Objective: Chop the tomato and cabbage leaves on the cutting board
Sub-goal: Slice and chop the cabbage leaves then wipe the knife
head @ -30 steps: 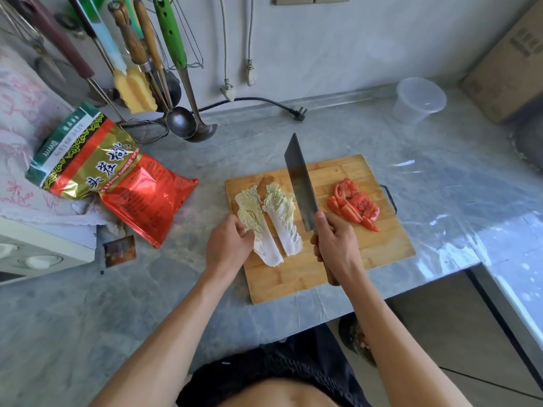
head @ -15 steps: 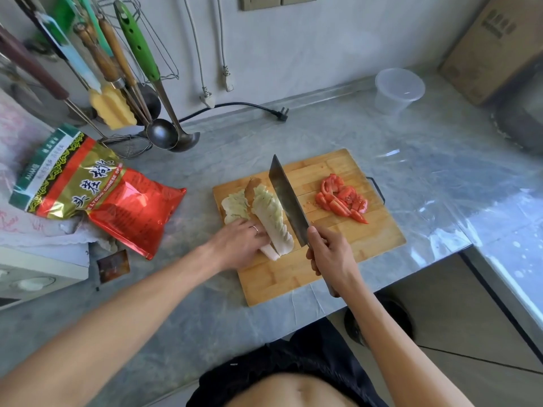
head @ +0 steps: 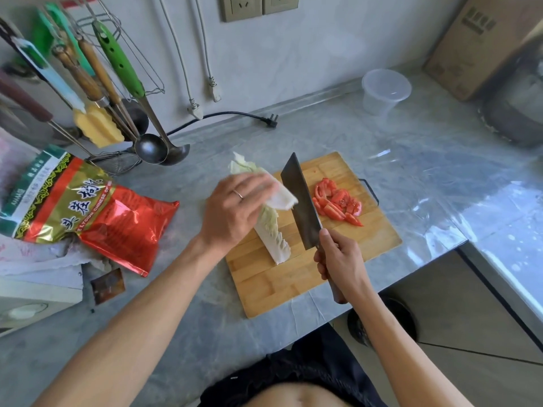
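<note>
A wooden cutting board (head: 293, 283) lies on the grey counter. Chopped red tomato pieces (head: 338, 204) are piled on its far right part. One pale cabbage leaf (head: 274, 236) lies lengthwise on the board's left half. My left hand (head: 235, 207) holds a second cabbage leaf (head: 282, 195) lifted above the first, turned crosswise; its leafy end pokes out beyond my fingers. My right hand (head: 340, 262) grips the handle of a dark cleaver (head: 299, 204), whose blade points away from me between the cabbage and the tomato.
A red and gold snack bag (head: 88, 207) lies left of the board. Ladles and utensils (head: 117, 92) hang at the back left. A clear plastic tub (head: 385, 92) and a cardboard box (head: 476, 45) stand at the back right. A black plug (head: 270, 120) lies behind the board.
My left hand has gone from pressing the two leaves side by side to lifting one leaf and turning it over the other. The cleaver has stayed beside them.
</note>
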`<state>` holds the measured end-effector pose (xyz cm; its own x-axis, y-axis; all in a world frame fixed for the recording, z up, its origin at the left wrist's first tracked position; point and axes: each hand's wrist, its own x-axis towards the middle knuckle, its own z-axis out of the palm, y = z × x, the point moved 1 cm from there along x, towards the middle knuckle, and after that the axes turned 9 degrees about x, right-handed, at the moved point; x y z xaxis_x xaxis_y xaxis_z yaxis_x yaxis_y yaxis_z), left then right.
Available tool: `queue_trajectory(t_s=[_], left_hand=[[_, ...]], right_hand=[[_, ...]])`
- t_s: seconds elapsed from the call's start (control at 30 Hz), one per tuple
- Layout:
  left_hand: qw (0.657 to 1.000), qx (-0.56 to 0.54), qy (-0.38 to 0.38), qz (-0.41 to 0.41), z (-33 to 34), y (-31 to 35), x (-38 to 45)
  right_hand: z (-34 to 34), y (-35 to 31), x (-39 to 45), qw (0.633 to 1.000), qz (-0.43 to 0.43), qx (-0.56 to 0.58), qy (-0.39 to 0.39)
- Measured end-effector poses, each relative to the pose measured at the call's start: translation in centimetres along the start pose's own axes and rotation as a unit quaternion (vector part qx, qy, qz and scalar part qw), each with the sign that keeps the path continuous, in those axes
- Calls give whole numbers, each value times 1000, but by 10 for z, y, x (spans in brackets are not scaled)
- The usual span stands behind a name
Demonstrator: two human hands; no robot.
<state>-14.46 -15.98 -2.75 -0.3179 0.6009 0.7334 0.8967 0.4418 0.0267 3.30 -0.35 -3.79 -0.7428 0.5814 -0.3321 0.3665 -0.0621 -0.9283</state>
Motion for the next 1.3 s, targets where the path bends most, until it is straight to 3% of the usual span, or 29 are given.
queue_trajectory(t_s=[0.1,0.2,0.27,0.47,0.53,0.7,0.87,1.17,1.3], left_hand=[[990,-30,-133,19,30,24,-54],[948,-40,-316,-1,41,41,-101],[929,-40,-368,-3,39,39,-106],[948,-63,-310,-18,35,29,-77],[942,-60,-330,21,40,25,-61],[824,50,-544,150,58,16,-17],[788,111,-574,194,61,9,-3],[785,53,-612,77,42,8,-20],[794,26,-605,-46,39,13,-27]], right_hand=[[-2,2,-1,1000,7,9,5],[-5,7,-3,1000,11,10,6],[-6,8,-5,1000,16,6,5],[-7,12,-9,1000,24,9,-1],[-6,13,-10,1000,26,14,3],[-7,13,-11,1000,26,14,10],[-8,13,-13,999,29,28,15],[-8,5,-9,1000,15,17,-6],[-7,-2,0,999,5,-6,-38]])
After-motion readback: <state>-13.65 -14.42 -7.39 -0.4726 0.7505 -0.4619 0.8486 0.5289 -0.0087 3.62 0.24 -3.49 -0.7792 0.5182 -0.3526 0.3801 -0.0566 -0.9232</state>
